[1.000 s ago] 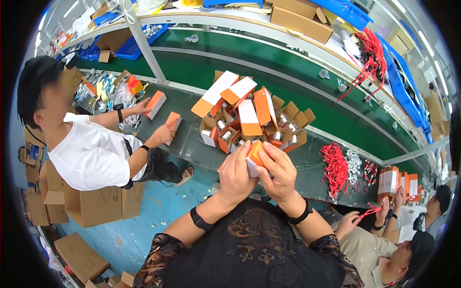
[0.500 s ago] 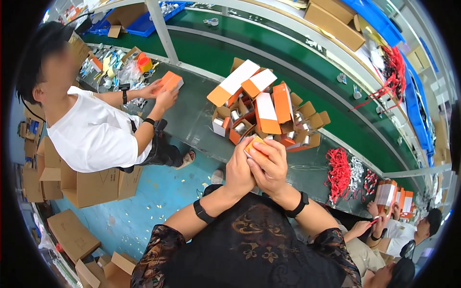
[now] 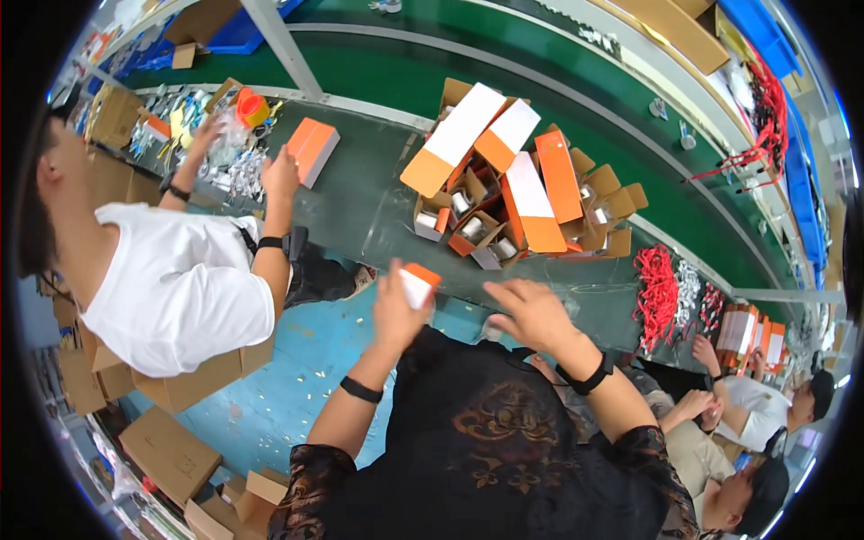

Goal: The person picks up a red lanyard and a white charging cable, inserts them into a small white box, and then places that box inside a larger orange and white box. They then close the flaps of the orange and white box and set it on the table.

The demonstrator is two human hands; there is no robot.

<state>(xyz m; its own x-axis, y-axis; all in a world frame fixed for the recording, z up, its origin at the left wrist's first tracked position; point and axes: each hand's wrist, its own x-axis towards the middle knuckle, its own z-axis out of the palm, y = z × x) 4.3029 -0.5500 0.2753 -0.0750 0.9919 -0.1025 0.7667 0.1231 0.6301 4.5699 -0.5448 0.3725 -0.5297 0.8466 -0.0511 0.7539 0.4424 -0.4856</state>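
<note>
My left hand [image 3: 393,312] is closed round a small orange and white box [image 3: 416,286], held up in front of the bench's near edge. To its right, my right hand [image 3: 533,313] is empty, its fingers spread and pointing toward the box. Just beyond both hands, a cluster of open orange and white boxes [image 3: 480,241] stands on the dark bench [image 3: 378,193], with white round-ended items inside some of them. Longer boxes [image 3: 463,126] with white and orange faces lie across the top of the cluster.
At the left a co-worker in a white shirt [image 3: 180,288] reaches beside an orange box [image 3: 312,148] and a heap of small parts [image 3: 247,171]. Red cords [image 3: 657,288] lie right. Two more people [image 3: 765,423] sit lower right. Cardboard cartons [image 3: 171,450] stand on the blue floor.
My hands have parted: the left has drawn left with the small box, the right has let go and opened. The co-worker's orange box now rests on the bench.
</note>
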